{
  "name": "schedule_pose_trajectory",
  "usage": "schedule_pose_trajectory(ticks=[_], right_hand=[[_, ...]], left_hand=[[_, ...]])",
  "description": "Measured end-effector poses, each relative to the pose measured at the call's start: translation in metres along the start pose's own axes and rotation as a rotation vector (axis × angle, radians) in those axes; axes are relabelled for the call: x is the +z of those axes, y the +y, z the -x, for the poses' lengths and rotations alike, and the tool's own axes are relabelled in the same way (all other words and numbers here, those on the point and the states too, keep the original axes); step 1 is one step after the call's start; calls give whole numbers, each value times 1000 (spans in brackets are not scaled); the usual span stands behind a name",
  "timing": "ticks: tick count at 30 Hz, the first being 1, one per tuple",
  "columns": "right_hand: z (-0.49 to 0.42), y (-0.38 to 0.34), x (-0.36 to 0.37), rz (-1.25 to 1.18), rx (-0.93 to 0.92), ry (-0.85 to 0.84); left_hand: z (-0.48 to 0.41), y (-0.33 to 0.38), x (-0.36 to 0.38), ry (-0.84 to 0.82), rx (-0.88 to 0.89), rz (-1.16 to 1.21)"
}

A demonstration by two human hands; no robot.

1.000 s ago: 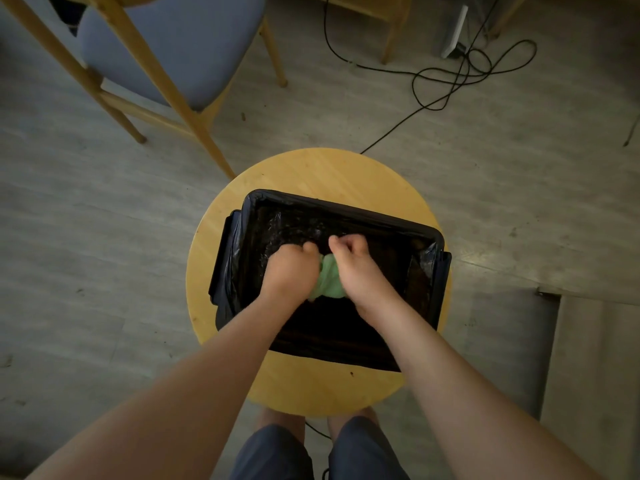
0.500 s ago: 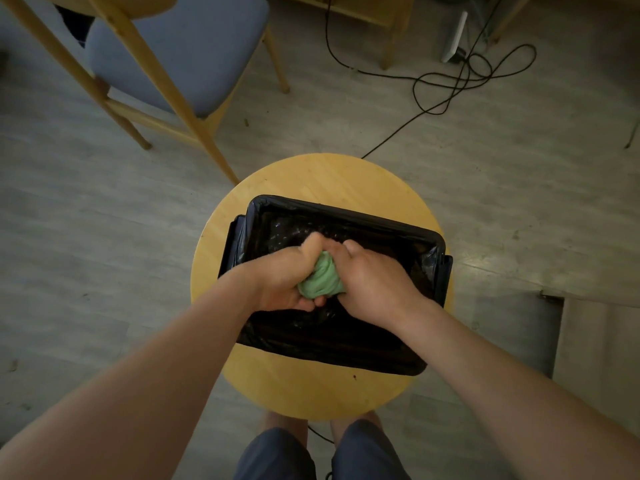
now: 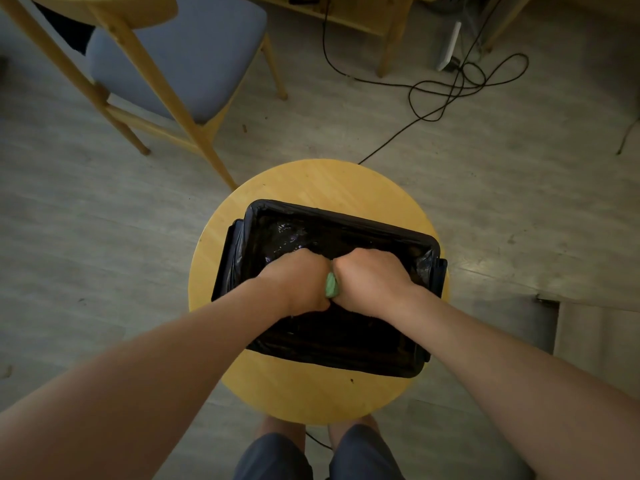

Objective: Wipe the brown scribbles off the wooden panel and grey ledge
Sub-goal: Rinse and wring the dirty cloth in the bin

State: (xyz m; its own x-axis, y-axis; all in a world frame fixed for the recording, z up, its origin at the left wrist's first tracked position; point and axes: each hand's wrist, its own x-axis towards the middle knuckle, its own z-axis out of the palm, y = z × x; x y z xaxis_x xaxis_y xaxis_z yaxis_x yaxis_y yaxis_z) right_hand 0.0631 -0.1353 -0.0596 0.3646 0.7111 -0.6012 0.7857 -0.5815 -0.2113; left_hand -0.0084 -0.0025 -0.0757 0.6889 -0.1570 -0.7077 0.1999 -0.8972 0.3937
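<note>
A green cloth (image 3: 331,285) is bunched tight between my two fists, with only a narrow strip of it showing. My left hand (image 3: 298,280) grips its left part and my right hand (image 3: 369,280) grips its right part, knuckles almost touching. Both hands hover over a black-lined tub (image 3: 398,362) that stands on a round wooden stool (image 3: 311,393). The tub's bottom looks wet and shiny at the far left. No wooden panel with scribbles is in view; a grey ledge (image 3: 595,341) shows at the right edge.
A wooden chair (image 3: 194,71) with a blue seat stands at the back left. Black cables (image 3: 460,81) loop over the grey floor at the back right, near a white device (image 3: 450,46). My knees (image 3: 322,455) are below the stool.
Both hands have closed tighter round the green cloth and turned against each other. Much less of the cloth shows now than before.
</note>
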Motion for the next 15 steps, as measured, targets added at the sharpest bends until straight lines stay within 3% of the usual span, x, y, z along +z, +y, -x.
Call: schedule_pose_trajectory(ticks=[5, 11, 13, 15], right_hand=[[-7, 0, 0, -236, 142, -143], [-9, 2, 9, -553, 155, -309], [-6, 2, 15, -558, 111, -268], [-2, 5, 20, -450, 59, -147]], left_hand=[[1, 5, 6, 250, -5, -291], [2, -13, 20, 485, 253, -539], [0, -16, 19, 382, 242, -415], [2, -14, 8, 116, 164, -107]])
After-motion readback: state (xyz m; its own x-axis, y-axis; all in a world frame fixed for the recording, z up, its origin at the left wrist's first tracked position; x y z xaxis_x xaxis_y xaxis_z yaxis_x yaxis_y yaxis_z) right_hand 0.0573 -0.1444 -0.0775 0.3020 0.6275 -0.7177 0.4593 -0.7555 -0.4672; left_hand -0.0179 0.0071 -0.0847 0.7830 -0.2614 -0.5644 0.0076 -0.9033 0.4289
